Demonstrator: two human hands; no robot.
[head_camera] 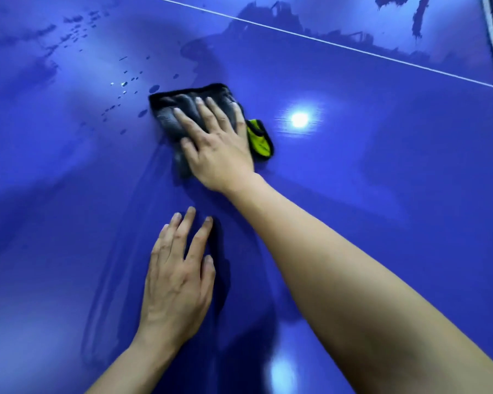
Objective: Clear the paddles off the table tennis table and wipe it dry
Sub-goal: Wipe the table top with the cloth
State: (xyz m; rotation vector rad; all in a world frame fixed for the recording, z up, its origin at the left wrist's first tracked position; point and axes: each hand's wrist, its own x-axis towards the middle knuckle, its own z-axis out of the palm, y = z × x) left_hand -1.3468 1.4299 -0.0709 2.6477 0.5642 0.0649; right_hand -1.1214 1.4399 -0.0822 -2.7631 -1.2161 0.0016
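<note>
— Cloth (168, 109) first: where does the head view put it?
— Flat on the blue worktop (382, 194), under the right hand (217, 143). That hand lies open, fingers spread and straight, pressing down on the cloth, not gripping it. The left hand (177, 280) is nearer the body. It is also open, palm flat on bare worktop, well apart from the cloth.

— And the water?
— Droplets (123, 86) begin just beside the cloth's left edge and scatter away to the far left. A darker wet patch (199, 58) lies just beyond its far edge. More wet film (310, 27) sits past the white line (325, 42), well apart. The right hand is the nearer one, so I judge the next stroke goes left and away from the body.

— Any long axis to the cloth?
— None that I can tell. It is folded into a rough pad and the hand hides much of it.

— Materials?
— The cloth is plush grey with a soft nap and a black hem. A yellow-green corner (258, 137) pokes out on the little-finger side. The worktop is hard and glossy, it throws back a lamp's glare (299, 119), and water beads on it. No paddles are in view.
</note>
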